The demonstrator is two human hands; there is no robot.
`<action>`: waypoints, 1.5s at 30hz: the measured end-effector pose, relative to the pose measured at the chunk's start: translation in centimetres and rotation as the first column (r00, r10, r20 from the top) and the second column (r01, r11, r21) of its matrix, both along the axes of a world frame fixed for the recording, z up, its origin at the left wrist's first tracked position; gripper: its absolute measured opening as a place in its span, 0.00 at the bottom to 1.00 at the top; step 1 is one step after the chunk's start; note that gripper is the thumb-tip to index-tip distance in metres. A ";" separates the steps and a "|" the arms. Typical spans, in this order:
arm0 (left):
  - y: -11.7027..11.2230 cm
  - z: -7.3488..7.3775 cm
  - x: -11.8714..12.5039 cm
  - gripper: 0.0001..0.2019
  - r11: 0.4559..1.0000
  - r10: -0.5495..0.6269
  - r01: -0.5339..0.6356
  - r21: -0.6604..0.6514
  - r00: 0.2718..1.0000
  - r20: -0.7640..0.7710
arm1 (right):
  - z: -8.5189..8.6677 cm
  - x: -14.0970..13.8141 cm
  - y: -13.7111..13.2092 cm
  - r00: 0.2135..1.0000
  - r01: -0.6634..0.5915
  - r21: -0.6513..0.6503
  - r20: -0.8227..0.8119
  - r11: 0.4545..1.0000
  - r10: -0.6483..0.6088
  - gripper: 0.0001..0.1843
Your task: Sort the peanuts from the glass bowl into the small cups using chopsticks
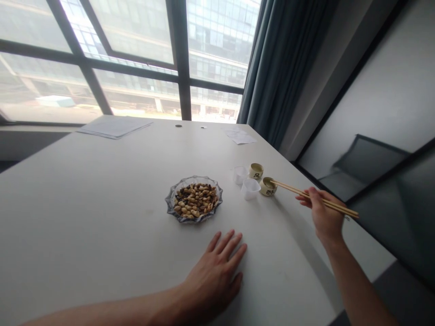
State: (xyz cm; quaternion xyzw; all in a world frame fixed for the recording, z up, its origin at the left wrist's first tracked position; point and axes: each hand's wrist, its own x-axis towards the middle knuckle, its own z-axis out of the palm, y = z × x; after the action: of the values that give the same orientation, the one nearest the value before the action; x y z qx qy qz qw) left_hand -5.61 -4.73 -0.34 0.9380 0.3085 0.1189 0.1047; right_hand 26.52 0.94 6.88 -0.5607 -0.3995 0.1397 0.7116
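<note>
My right hand (324, 213) is closed around a pair of wooden chopsticks (299, 192). Their tips reach into the opening of a small cream cup with dark characters (268, 187); whether they pinch anything there I cannot tell. A matching cup (256, 171) stands just behind it. Two small clear plastic cups, one nearer (250, 189) and one farther (239, 174), sit to their left. My left hand (220, 267) lies palm down with its fingers stretched out, touching only the table. Beyond it is a scalloped glass bowl (170, 209) filled with peanuts and darker small pieces (195, 199).
The white table (112, 203) runs to a large window. Stacked papers (113, 127) lie at the far left, and a loose sheet (239, 135) at the far right. A dark curtain (275, 63) hangs past the right edge, near a glass panel (380, 104).
</note>
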 end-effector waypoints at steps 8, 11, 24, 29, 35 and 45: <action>-0.6 0.2 0.0 0.28 0.998 0.026 -0.025 -0.051 0.999 0.029 | 6.0 -9.6 0.3 0.904 -0.385 -0.055 0.176 0.921 0.389 0.18; -0.6 -0.1 0.1 0.28 0.999 0.039 -0.038 -0.022 0.999 0.020 | 6.1 -14.4 1.3 0.698 -0.648 -0.229 0.202 0.726 0.687 0.18; 0.5 -2.9 -0.3 0.16 0.924 0.000 0.008 0.383 1.000 -0.020 | 8.2 -17.9 4.5 0.323 -0.725 -0.508 0.346 0.466 0.881 0.17; 0.5 -3.1 -0.3 0.16 0.913 0.008 0.003 0.407 1.000 -0.025 | 7.8 -16.7 5.3 0.379 -0.666 -0.503 0.407 0.551 0.831 0.16; 0.7 -3.1 -0.1 0.15 0.884 0.026 -0.009 0.468 0.999 -0.029 | 8.5 -15.6 5.8 0.344 -0.644 -0.592 0.342 0.484 0.875 0.20; 0.6 -3.6 0.0 0.16 0.836 0.060 -0.052 0.547 0.998 0.004 | 8.2 -16.6 5.9 0.264 -0.578 -0.716 0.289 0.391 0.920 0.21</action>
State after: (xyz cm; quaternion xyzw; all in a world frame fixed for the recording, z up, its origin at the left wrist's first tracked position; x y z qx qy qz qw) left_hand -5.61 -4.11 -3.95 0.9202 0.2898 0.1988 -0.1726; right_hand 9.92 6.82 15.05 -0.4490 -0.7952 0.3590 0.1926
